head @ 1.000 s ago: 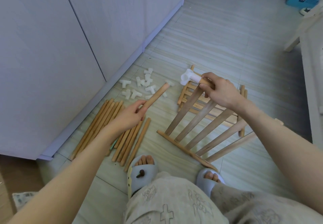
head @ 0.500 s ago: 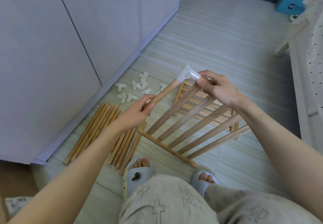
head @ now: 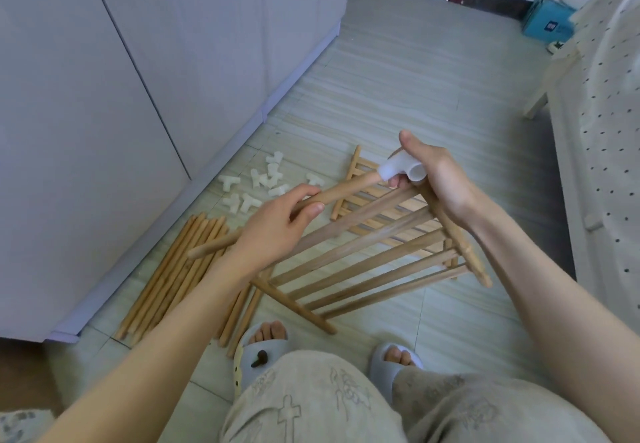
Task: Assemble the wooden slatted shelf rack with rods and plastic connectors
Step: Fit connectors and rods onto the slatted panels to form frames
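Two hands carry the whole joint at this moment. The left hand [head: 277, 224] is wrapped around a wooden rod [head: 332, 195], whose far tip sits at or just inside one socket of a white plastic connector [head: 401, 167]. The right hand [head: 440, 179] grips that connector together with the top corner of the slatted panel [head: 363, 252], which is held tilted in the air above the floor [head: 398, 72].

How deep the rod has gone cannot be told, and that is where I see the main risk: if it enters at an angle, it may jam or pop back out, and a hard shove could twist the connector off the panel's rail. The panel hangs from a single corner, so a push along the rod may swing it or let its lower end drop toward the slippered feet [head: 263, 345].

Spare rods [head: 173, 269] lie in a bundle on the floor along the cabinet [head: 104, 113] base, with loose connectors [head: 256, 186] just beyond them and a second slatted panel [head: 356, 179] flat under the raised one; a dropped part could scatter these.
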### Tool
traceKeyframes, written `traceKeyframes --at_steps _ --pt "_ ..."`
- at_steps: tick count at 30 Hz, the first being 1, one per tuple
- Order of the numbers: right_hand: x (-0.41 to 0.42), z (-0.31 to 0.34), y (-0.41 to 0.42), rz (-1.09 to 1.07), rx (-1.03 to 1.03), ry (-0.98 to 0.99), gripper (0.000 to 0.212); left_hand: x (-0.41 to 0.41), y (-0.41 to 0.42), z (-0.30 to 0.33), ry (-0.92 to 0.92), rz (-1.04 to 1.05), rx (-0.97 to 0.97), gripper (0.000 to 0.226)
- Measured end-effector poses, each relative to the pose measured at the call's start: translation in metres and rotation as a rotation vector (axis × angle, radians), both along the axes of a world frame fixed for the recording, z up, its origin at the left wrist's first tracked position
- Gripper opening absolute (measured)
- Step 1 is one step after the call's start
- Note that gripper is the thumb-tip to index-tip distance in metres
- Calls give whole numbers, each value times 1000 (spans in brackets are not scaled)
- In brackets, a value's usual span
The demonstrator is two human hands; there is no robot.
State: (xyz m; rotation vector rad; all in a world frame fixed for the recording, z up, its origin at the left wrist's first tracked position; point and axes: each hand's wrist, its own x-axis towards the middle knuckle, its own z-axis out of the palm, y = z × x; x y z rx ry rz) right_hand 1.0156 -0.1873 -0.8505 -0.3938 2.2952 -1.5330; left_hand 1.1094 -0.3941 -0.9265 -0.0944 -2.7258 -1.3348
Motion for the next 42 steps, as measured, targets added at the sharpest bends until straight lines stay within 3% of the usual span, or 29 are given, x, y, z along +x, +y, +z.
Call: traceKeyframes --at_steps 6,10,19,21,25,30,33,39,40,42 --pt "25 -6 31 -209 -137 -11 32 -13 29 28 73 -67 -185 23" --pt "37 -3 51 -365 -298 9 30 -23 45 47 139 -102 -359 26" --pt "57 -10 89 -378 -386 4 13 -37 70 81 2 -350 -461 24" --pt "60 -19 96 -401 -484 -72 17 -40 77 85 14 -357 -533 25" --pt "48 -24 115 -363 -540 -167 30 -42 104 76 230 -330 -704 33" --pt "34 -41 138 -420 -502 -215 47 -56 93 56 155 -407 -765 38" --pt "29 -53 153 -518 -503 -293 51 -52 59 32 75 -344 -791 27" --pt "16 -67 165 -572 -433 -294 31 -54 41 -4 37 -258 -856 29" --pt "14 -66 168 -545 -339 -279 31 -56 42 -6 32 -258 -817 30" --pt "7 -61 173 -450 39 -192 37 -58 47 -9 20 -277 -756 33"
